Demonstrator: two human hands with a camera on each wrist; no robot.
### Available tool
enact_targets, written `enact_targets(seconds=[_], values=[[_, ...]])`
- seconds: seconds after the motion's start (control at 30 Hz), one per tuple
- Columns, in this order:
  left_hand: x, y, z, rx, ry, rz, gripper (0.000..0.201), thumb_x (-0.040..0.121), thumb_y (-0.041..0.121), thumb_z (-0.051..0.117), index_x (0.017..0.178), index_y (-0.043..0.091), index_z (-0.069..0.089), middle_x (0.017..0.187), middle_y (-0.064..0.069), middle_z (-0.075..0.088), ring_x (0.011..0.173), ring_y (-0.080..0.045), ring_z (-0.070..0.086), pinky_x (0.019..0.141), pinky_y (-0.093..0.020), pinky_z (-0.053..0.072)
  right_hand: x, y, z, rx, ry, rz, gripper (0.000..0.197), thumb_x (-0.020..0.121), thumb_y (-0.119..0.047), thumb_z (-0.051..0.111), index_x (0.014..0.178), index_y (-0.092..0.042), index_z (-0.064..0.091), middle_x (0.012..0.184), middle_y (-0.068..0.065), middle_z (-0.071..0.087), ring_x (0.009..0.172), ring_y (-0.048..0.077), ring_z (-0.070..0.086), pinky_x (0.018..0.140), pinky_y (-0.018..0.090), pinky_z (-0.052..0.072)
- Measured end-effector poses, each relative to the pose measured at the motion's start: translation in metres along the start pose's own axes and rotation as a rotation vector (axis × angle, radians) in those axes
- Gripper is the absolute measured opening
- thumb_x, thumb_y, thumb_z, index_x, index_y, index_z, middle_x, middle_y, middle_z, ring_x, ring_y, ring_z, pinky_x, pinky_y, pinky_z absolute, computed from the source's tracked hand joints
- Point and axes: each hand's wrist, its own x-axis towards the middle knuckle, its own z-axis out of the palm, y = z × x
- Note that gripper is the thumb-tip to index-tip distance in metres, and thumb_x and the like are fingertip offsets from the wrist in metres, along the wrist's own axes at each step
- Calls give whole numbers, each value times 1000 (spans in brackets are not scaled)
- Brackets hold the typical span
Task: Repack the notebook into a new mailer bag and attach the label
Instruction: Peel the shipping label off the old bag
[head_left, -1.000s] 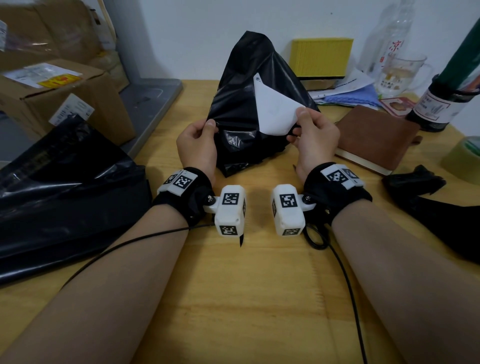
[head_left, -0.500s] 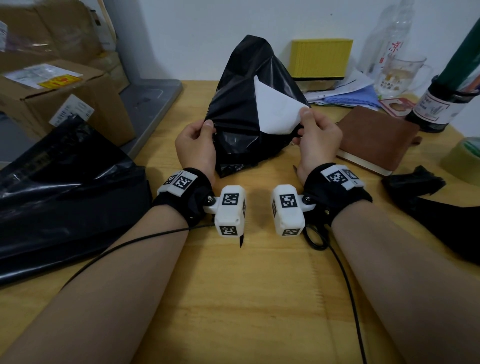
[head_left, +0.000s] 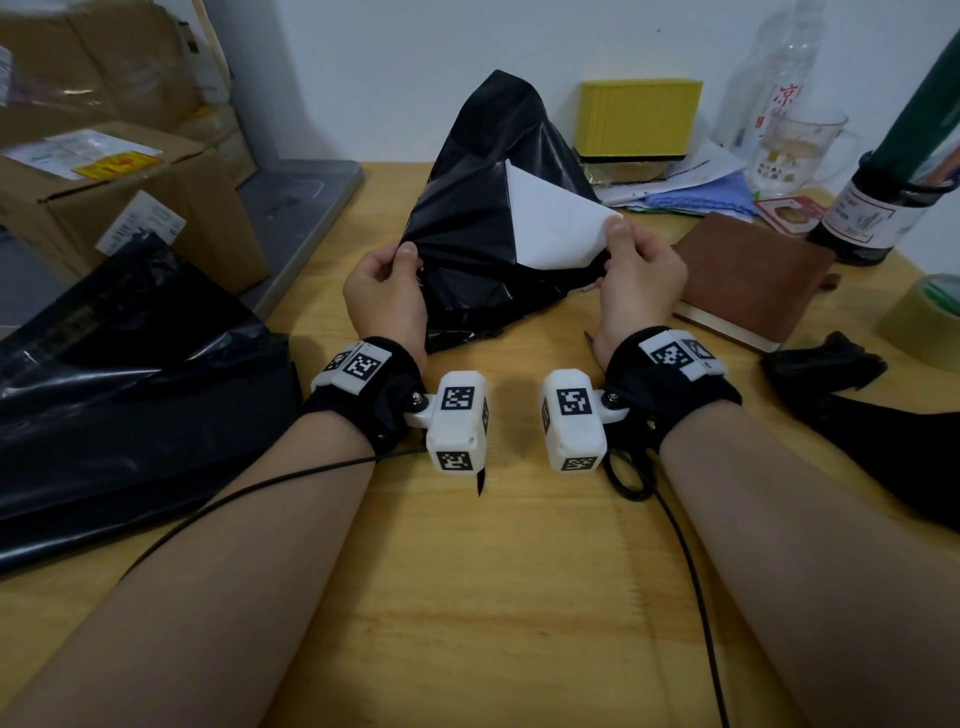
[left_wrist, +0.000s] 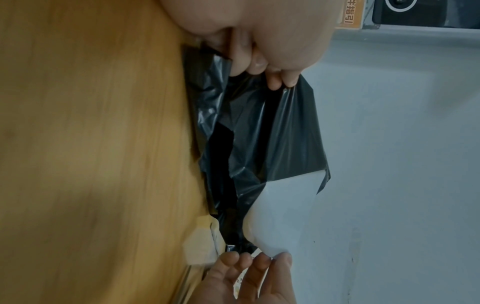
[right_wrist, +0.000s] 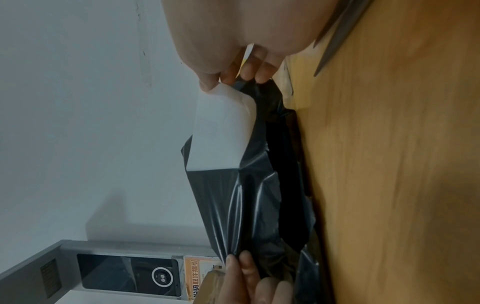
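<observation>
Head view: the left hand (head_left: 384, 296) pinches the black bag (head_left: 488, 228) while the right hand (head_left: 641, 280) pinches the white label (head_left: 556, 228), peeling it off; the notebook (head_left: 748, 280) lies just right, unpacked. Next comes a steady pull. Against a second ago, the white corner sits further right.

Left wrist view: finger and thumb clamp bag film.

Right wrist view: fingertips (right_wrist: 207, 84) grip the label corner, seemingly half lifted.
</observation>
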Motion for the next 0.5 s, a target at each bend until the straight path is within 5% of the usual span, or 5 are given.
enact_targets(seconds=[0.17, 0.33, 0.5], values=[[3, -2, -1, -8, -3, 5, 11, 90, 25, 64, 89, 18, 73, 67, 7, 59, 58, -8, 49, 69, -33, 44, 2, 0, 0, 17, 14, -3, 7, 92, -26, 69, 93, -26, 75, 89, -1, 69, 84, 13, 61, 85, 35, 55], [5, -4, -1, -9, 9, 14, 12, 89, 26, 65, 90, 16, 73, 63, 9, 55, 56, -8, 48, 63, -29, 42, 2, 1, 0, 12, 17, -15, 8, 92, -27, 68, 95, -25, 76, 103, 5, 75, 98, 20, 69, 92, 38, 58], [6, -4, 0, -19, 28, 19, 13, 88, 26, 65, 88, 15, 72, 66, 5, 59, 58, -10, 50, 65, -32, 44, 3, 1, 0, 21, 26, -6, 15, 91, -28, 68, 100, -20, 77, 94, 1, 71, 88, 14, 64, 87, 37, 56]])
